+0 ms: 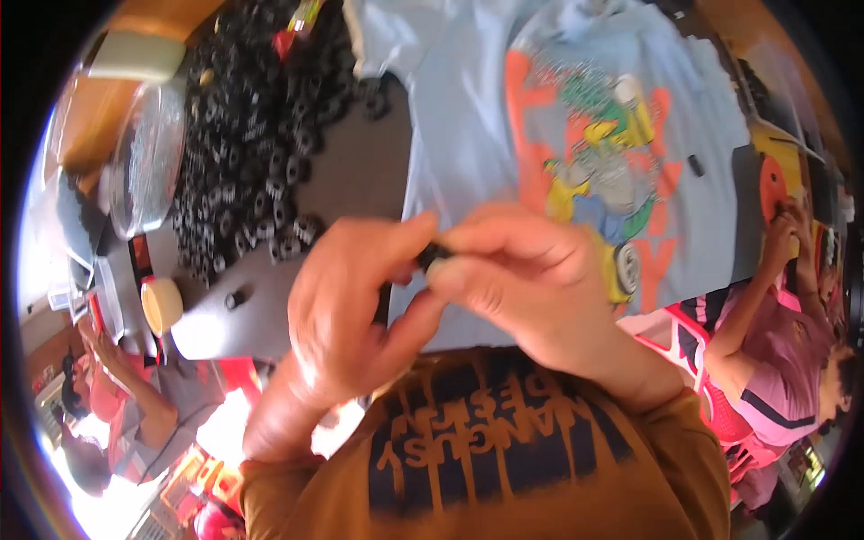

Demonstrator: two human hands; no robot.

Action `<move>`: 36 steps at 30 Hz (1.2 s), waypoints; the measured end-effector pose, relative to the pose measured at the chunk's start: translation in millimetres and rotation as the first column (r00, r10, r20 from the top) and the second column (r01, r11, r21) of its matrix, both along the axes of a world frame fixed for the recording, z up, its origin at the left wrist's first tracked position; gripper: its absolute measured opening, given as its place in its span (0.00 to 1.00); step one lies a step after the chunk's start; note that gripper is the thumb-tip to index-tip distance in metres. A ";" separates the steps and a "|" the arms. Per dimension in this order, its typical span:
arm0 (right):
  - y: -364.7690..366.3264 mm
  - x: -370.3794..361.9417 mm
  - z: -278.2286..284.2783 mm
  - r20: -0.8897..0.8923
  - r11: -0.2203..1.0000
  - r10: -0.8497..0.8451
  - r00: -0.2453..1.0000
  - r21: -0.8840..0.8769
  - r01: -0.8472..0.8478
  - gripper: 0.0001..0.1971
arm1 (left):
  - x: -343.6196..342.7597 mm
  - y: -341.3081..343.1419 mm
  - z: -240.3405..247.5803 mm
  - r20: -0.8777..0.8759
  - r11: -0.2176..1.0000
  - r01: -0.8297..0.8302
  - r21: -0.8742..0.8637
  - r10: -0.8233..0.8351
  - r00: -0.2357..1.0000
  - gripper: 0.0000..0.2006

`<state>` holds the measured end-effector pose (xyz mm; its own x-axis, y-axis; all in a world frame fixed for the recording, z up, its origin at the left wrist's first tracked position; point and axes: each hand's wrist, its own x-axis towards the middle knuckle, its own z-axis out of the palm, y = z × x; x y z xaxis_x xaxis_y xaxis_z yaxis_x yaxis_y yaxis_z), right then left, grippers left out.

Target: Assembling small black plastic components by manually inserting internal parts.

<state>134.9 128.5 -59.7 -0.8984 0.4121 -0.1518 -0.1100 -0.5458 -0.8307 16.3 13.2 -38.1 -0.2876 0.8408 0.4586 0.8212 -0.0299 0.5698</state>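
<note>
A small black plastic piece (433, 256) is pinched between the fingertips of my two hands, over the near edge of the table. The right hand (540, 279) grips it with thumb and forefinger. My left hand (346, 292) meets it from the other side, fingers curled and closed at the tips. Fingers cover most of the piece, so its exact kind is hidden. Beneath and beyond the hands lies a light blue T-shirt (459, 117) with a colourful cartoon print. Left of it is a big heap of small black plastic parts (256, 126), several of them ring-like.
One black part (236, 299) lies apart near the left front; another (695, 165) rests on the shirt. At the left are a clear plastic tub (148, 166) and a pale yellow round object (162, 306). People sit at both sides; a pink sleeve (765, 364) shows at right.
</note>
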 end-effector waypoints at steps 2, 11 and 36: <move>1.2 1.0 -0.1 0.019 0.998 0.067 0.998 -0.003 -0.067 0.06 | 5.6 -13.1 -11.9 0.030 0.997 -0.080 0.006 0.079 0.996 0.32; 102.2 -12.2 85.3 -0.095 0.613 -0.371 0.924 0.722 0.320 0.13 | 12.5 -49.8 -33.5 0.018 0.973 -0.219 0.071 0.218 0.976 0.16; 49.3 -113.3 16.0 0.154 -0.280 0.153 0.976 0.954 -0.106 0.08 | 4.3 -48.5 -43.9 0.087 0.971 -0.120 0.208 0.104 0.991 0.16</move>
<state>21.6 177.8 -43.7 -0.9495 -0.1091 0.2941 -0.2065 0.9232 -0.3240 20.5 -35.3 -82.0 -0.4147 0.6868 0.5969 0.7812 -0.0675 0.6206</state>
